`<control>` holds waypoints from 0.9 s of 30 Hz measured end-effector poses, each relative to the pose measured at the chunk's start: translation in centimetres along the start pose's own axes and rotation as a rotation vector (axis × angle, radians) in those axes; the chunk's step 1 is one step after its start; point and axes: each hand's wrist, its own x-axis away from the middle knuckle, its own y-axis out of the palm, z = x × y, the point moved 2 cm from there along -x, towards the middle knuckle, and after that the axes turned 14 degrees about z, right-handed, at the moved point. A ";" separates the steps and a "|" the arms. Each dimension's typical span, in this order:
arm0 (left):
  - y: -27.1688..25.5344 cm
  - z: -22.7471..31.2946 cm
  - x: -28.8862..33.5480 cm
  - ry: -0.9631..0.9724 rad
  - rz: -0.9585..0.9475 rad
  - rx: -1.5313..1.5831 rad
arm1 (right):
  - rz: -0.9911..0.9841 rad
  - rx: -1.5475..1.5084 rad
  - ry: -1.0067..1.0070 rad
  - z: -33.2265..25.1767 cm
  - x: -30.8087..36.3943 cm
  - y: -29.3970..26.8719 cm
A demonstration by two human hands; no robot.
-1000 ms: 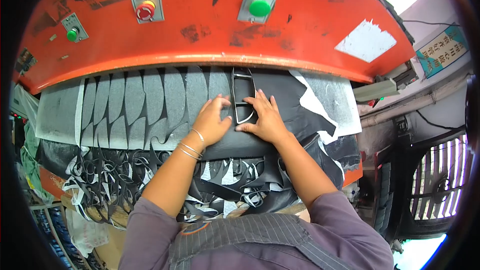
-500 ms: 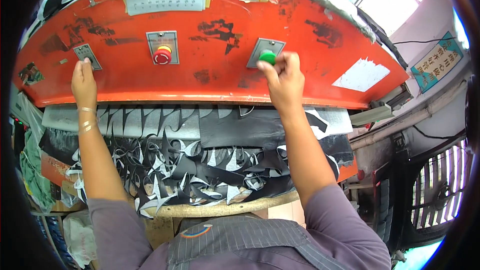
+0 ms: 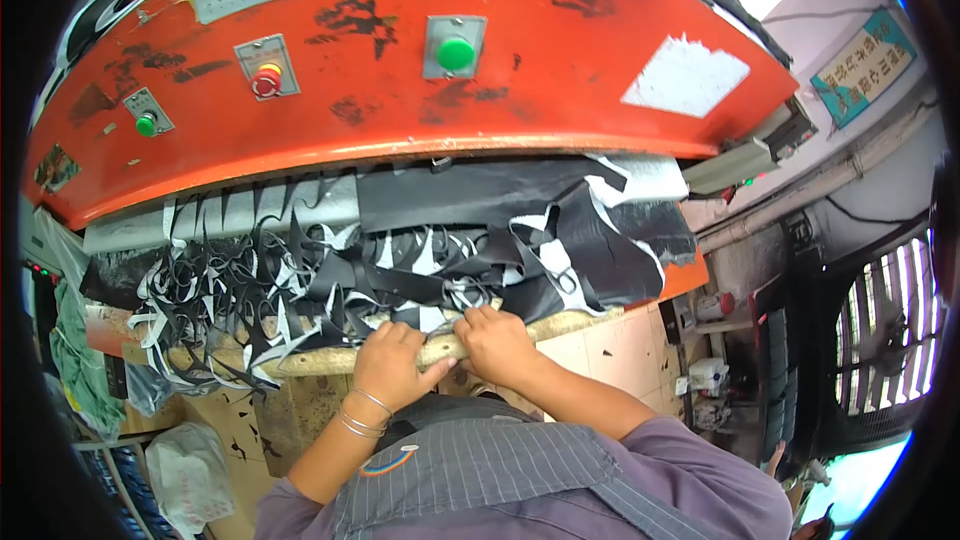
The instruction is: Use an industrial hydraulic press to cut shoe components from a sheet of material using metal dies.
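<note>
Side by side, my left hand [image 3: 390,368] and my right hand [image 3: 494,344] curl their fingers over the wooden rail [image 3: 300,363] along the near edge of the bench. Both thumbs lie on its near side. Just beyond the fingers is a tangle of black and white cut-out sheet scraps [image 3: 250,280], some hanging over the rail. Behind it a smooth dark sheet [image 3: 430,195] lies on a pale board [image 3: 130,230] and runs beneath the red machine beam [image 3: 400,130].
On the beam are a small green button [image 3: 146,124], a red stop knob [image 3: 267,81] and a large green button [image 3: 456,54]. A white plastic bag [image 3: 188,475] is at lower left. A large black fan [image 3: 885,340] stands at right.
Both hands have left the two green buttons and come down and inward to the wooden rail. The view has shifted and tilted. The scraps at right now lie spread differently.
</note>
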 end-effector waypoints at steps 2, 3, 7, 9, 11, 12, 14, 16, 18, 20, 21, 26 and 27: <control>0.6 0.8 -0.6 0.010 0.036 0.003 | 0.032 0.002 -0.003 0.9 -0.1 0.2; 1.0 0.8 -0.9 -0.004 0.057 -0.002 | 0.040 -0.001 0.020 1.1 0.0 0.3; 1.1 0.7 -2.5 -0.067 -0.012 -0.010 | -0.031 -0.095 -0.035 3.0 -1.1 -0.4; 0.5 -0.1 -4.3 -0.091 -0.146 0.035 | -0.425 -0.194 -0.076 4.3 -3.6 -2.6; -0.9 -1.0 -7.5 -0.176 -0.262 0.112 | -0.415 -0.302 0.047 6.9 -8.3 -5.1; -1.0 -1.4 -8.5 -0.279 -0.372 0.181 | -0.410 -0.415 0.152 8.1 -10.2 -5.6; -0.2 -1.3 -11.7 -0.314 -0.136 0.118 | 0.032 -0.268 0.315 10.7 -13.9 -4.7; 1.7 -2.1 -13.6 -0.125 0.057 0.108 | 0.131 -0.235 0.535 12.3 -17.2 -2.4; 5.2 -3.2 -15.0 -0.009 0.147 0.005 | 0.090 -0.265 0.563 13.5 -19.7 1.0; 7.2 -4.0 -17.1 0.113 0.235 -0.086 | 0.050 -0.285 0.600 16.2 -21.3 2.0; 7.4 -5.2 -17.6 0.059 0.158 -0.042 | 0.080 -0.392 0.654 17.3 -21.8 2.2; 8.8 -6.2 -21.1 -0.153 0.027 0.102 | 0.086 -0.309 0.731 22.5 -19.1 -0.9; 9.6 -6.2 -21.6 -0.148 0.068 0.134 | 0.077 -0.288 0.699 22.8 -18.7 -0.4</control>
